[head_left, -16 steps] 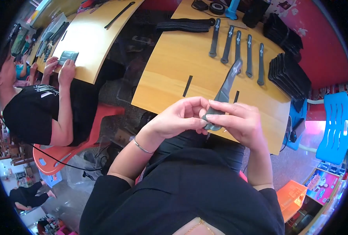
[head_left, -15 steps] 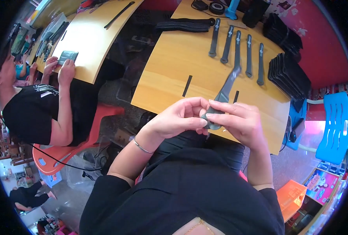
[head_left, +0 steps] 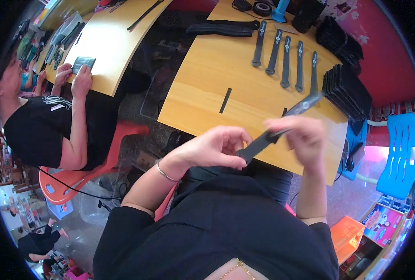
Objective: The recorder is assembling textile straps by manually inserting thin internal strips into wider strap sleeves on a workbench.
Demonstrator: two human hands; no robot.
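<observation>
- One dark strap (head_left: 258, 148) is up off the table (head_left: 193, 93), slanting over its near edge, its far end pointing away to the right.
- Left hand (head_left: 212, 147): thumb and fingertips are clamped on the strap's near end.
- Right hand (head_left: 305, 137): blurred, at the strap farther along, with the forefinger laid across it; whether those fingers grip it, I cannot tell.
- Five straps (head_left: 286, 61) lie side by side on the table beyond the hands, pale marks toward their far ends.
- Two thin black strips lie nearer: one (head_left: 225, 101) out in the open, one (head_left: 284, 111) partly hidden behind the dark strap.
- A bundle of black bands (head_left: 223, 29) sits at the far left corner, a stack of black pouches (head_left: 347, 92) at the right edge.
- At the left, a co-worker (head_left: 39, 133) holds a dark wallet (head_left: 83, 64) by another table (head_left: 107, 51).
</observation>
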